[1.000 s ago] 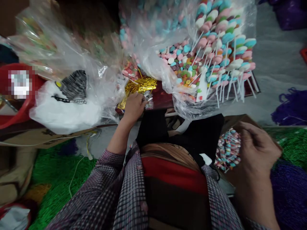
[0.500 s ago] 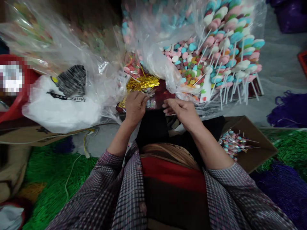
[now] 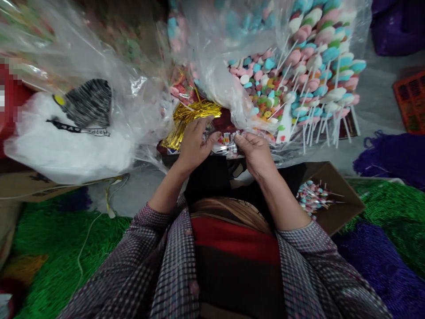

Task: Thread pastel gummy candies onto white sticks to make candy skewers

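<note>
My left hand lies over the front edge of the dark red surface, fingers stretched out and thumb apart. Its fingertips are close to a bunch of gold foil ties. Between the hands is a clear plastic bag with small coloured printing. My right hand is closed at the bag's right end, thumb pressed against the fingers. What lies under my left palm is hidden. Beyond my right hand, marshmallow skewers on white sticks are piled beside loose gummy sweets.
A dark knitted item rests on a white plastic bag at left. A cardboard box with wrapped skewers stands at lower right. Green shredded strands and purple ones cover the floor. An orange crate is far right.
The printed clear bag now shows spread between my hands. My left thumb has moved out from the fingers, and my right hand has closed at the bag. The view has shifted slightly.
</note>
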A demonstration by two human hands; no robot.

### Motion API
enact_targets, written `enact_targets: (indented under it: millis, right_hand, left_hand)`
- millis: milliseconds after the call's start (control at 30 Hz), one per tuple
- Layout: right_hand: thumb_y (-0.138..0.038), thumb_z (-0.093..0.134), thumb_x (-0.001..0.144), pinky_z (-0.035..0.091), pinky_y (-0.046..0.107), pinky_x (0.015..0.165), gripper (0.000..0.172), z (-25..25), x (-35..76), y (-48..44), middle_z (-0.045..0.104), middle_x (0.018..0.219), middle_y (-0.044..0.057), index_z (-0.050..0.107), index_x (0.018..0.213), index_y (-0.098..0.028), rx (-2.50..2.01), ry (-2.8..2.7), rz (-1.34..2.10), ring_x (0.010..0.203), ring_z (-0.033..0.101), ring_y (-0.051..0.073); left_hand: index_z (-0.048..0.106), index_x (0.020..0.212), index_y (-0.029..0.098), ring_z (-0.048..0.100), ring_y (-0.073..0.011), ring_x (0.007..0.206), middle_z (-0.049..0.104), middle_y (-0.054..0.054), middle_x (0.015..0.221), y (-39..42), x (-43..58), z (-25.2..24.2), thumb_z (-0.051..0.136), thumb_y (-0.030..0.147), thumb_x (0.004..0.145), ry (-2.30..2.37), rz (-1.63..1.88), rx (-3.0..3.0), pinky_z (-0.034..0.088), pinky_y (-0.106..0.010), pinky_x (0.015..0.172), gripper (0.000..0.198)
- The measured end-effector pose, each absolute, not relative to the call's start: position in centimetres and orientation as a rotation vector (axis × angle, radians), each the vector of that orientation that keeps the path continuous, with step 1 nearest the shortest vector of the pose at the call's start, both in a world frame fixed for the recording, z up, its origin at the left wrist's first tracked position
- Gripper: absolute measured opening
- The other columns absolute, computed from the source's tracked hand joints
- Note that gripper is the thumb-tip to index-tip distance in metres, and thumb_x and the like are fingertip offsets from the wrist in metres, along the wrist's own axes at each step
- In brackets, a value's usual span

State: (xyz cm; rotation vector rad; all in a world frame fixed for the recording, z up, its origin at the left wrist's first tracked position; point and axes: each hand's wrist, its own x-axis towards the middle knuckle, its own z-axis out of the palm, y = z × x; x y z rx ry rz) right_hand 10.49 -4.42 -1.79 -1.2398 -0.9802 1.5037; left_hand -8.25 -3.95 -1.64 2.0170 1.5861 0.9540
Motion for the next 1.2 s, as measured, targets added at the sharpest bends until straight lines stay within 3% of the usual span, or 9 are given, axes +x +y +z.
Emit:
enact_targets:
  millis: [133,267,400,500,600,733,833,1033,1200]
  right_hand:
    - [-0.056,0.081,0.073,0.050,0.027,0.054,0.036,-1.8,10.5,-4.7,0.058,0.061,-0.004,0.066,0.070,-0.023,-1.199,-1.004,1.397,0.057,0.054,0.012]
    - [-0.059,0.075,0.078,0.047,0.027,0.048,0.040,-2.2,10.1,-4.3,0.053,0.061,-0.004,0.057,0.066,-0.024,-1.295,-1.076,1.349,0.054,0.049,0.013]
    - [-0.041,0.066,0.088,0.053,0.029,0.059,0.017,-2.9,9.6,-3.0,0.063,0.070,-0.003,0.064,0.087,-0.024,-1.347,-1.389,1.173,0.060,0.056,0.015]
    - [-0.027,0.062,0.090,0.057,0.035,0.077,0.025,-3.4,9.2,-1.8,0.075,0.089,0.003,0.067,0.114,-0.023,-1.434,-1.724,0.846,0.079,0.067,0.021]
    - [-0.021,0.056,0.092,0.057,0.040,0.087,0.034,-3.6,8.4,-0.9,0.077,0.106,0.009,0.067,0.125,-0.021,-1.539,-1.980,0.601,0.095,0.071,0.027]
    - [-0.020,0.052,0.095,0.056,0.045,0.094,0.036,-3.1,8.2,-1.3,0.074,0.119,0.017,0.067,0.128,-0.016,-1.628,-2.085,0.531,0.105,0.071,0.031]
    - [-0.033,0.058,0.097,0.054,0.051,0.103,0.038,-1.9,9.6,-2.3,0.072,0.127,0.018,0.067,0.130,-0.016,-1.523,-1.953,0.600,0.117,0.068,0.034]
    - [-0.059,0.062,0.092,0.059,0.045,0.095,0.045,1.5,12.2,-3.0,0.075,0.118,0.005,0.069,0.125,-0.029,-1.266,-1.538,0.917,0.112,0.070,0.024]
    - [-0.059,0.069,0.085,0.054,0.031,0.071,0.036,1.8,11.8,-3.0,0.069,0.077,0.000,0.073,0.087,-0.024,-1.296,-1.359,1.078,0.075,0.065,0.016]
  left_hand:
    - [0.068,0.096,0.020,0.067,-0.0163,0.086,0.074,-0.003,0.091,-3.7,-8.1,-0.8,0.061,0.047,0.095,1.370,0.927,1.785,0.052,-0.029,0.081,0.027]
    - [0.063,0.082,0.022,0.062,-0.0145,0.077,0.071,0.000,0.080,-3.5,-7.9,-1.2,0.055,0.047,0.098,1.429,0.929,1.773,0.048,-0.028,0.074,0.031]
    - [0.059,0.075,0.023,0.062,-0.0190,0.080,0.065,-0.003,0.075,-2.6,-8.8,-2.1,0.046,0.053,0.101,1.739,0.938,1.901,0.046,-0.033,0.077,0.042]
    - [0.061,0.078,0.024,0.064,-0.0232,0.093,0.066,-0.006,0.080,-2.0,-9.9,-2.1,0.040,0.054,0.103,1.885,0.920,1.971,0.045,-0.037,0.087,0.045]
    - [0.067,0.093,0.025,0.065,-0.0235,0.103,0.072,-0.007,0.096,-1.9,-10.4,-1.5,0.038,0.054,0.104,1.928,0.982,2.030,0.047,-0.038,0.092,0.042]
    - [0.068,0.102,0.025,0.069,-0.0187,0.089,0.073,-0.003,0.086,-2.4,-10.5,-0.8,0.034,0.051,0.106,1.891,1.140,1.931,0.050,-0.033,0.084,0.043]
    - [0.069,0.098,0.025,0.066,-0.0163,0.077,0.070,-0.001,0.078,-2.8,-10.7,-0.3,0.039,0.049,0.105,1.838,1.167,1.832,0.049,-0.031,0.075,0.038]
    - [0.065,0.085,0.023,0.060,-0.0147,0.070,0.065,0.001,0.071,-3.6,-9.3,0.5,0.045,0.052,0.102,1.598,1.033,1.900,0.046,-0.029,0.069,0.038]
    - [0.067,0.090,0.023,0.065,-0.0153,0.082,0.072,-0.002,0.087,-3.9,-7.3,0.2,0.054,0.054,0.096,1.266,0.973,1.797,0.051,-0.028,0.076,0.034]
